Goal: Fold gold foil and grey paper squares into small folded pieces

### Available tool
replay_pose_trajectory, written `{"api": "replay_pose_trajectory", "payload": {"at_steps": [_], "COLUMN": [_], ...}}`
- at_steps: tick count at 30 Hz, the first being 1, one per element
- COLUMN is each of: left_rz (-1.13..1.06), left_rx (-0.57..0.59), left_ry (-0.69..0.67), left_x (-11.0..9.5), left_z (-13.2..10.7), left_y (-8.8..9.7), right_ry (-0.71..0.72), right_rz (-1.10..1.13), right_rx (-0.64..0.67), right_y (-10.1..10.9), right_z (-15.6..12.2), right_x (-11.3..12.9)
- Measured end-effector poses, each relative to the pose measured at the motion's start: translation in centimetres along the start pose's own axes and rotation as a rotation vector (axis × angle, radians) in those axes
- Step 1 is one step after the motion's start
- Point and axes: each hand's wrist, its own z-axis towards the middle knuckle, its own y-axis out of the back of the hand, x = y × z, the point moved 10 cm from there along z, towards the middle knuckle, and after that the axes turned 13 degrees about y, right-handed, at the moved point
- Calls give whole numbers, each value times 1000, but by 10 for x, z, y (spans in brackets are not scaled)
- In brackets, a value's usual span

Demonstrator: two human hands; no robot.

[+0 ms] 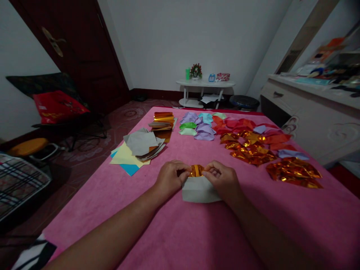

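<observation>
A sheet of paper, dull grey on one side and shiny gold on the other, lies at the near middle of the pink-covered table. Its far edge is folded over, so a strip of gold shows between my hands. My left hand pinches the folded part at its left end, thumb against fingers. At the right end my right hand pinches the same fold and covers part of the grey side. Farther right lie several folded gold foil pieces, apart from my hands.
Stacked grey-backed sheets lie at left over yellow paper and blue paper. Behind them are folded gold sheets. Purple folded papers and red ones cover the far right. A white side table stands by the wall.
</observation>
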Motion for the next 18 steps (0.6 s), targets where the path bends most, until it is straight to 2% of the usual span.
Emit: {"api": "replay_pose_trajectory", "payload": {"at_steps": [3,5,7,12,18], "left_rz": [149,194,197,154,239], "left_rx": [-2,-37,-22,222,437], "left_ry": [-78,-101,-131,-232,-238], "left_x": [-8,-11,-15,-22,-26], "left_z": [-1,0,-1,-6,-20], "left_y": [0,3,2,-13,-6], "right_ry": [123,189,228,234,208], "right_rz": [-202,-252,-261,-125,76], "right_rx": [105,111,131,366,716], "right_y": [-3,-2,-2,-11,-6], "right_z": [2,3,4,2,-16], "right_x": [10,17,21,24,29]}}
